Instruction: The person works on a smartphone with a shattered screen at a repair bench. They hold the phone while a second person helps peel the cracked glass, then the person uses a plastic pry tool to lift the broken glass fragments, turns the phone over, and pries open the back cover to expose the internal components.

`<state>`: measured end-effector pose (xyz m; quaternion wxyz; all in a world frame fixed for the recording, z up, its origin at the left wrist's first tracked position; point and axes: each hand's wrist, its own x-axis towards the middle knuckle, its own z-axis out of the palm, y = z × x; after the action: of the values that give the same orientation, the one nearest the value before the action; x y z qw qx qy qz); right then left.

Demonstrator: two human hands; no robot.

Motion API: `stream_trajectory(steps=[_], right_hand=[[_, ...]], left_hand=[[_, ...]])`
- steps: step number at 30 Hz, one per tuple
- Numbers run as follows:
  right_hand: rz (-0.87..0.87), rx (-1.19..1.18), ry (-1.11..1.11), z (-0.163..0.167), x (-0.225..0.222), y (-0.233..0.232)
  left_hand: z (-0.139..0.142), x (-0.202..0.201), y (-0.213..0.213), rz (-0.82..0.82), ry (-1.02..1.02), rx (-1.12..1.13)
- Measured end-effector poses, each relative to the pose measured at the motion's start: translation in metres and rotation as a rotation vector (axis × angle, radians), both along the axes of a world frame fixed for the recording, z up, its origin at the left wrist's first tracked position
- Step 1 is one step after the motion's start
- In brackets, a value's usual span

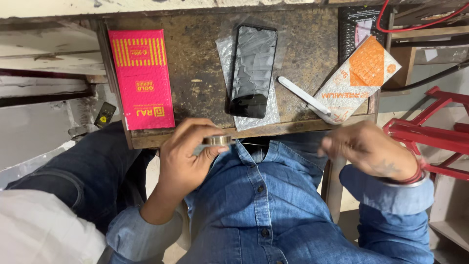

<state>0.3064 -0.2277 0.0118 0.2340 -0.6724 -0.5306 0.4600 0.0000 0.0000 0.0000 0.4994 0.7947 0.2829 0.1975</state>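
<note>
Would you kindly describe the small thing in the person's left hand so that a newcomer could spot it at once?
Start at the worn brown table and drop to its near edge, below the black phone lying on bubble wrap. There the left hand pinches a roll of tape between thumb and fingers. It is the only flat, round, brownish ring among flat rectangular packets.

Denim shirt (259,195) with dark buttons, blue jeans, perhaps a red wrist thread (416,175).

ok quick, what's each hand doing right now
Left hand: closed on a tape roll.
Right hand: blurred, fingers curled, grip cannot be told; nothing clearly held.
</note>
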Motion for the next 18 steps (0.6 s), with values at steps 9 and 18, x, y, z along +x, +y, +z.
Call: stream_trajectory(steps=[9,18], right_hand=[[-0.604,1.030,-0.089,0.000,-0.010,0.079],[0.314,0.687,-0.836,-0.027,0.055,0.218]], left_hand=[[-0.026,0.049,0.039,-0.358,-0.057,0.080],[-0.071,0.111,0.139,-0.246,0.258,0.333]])
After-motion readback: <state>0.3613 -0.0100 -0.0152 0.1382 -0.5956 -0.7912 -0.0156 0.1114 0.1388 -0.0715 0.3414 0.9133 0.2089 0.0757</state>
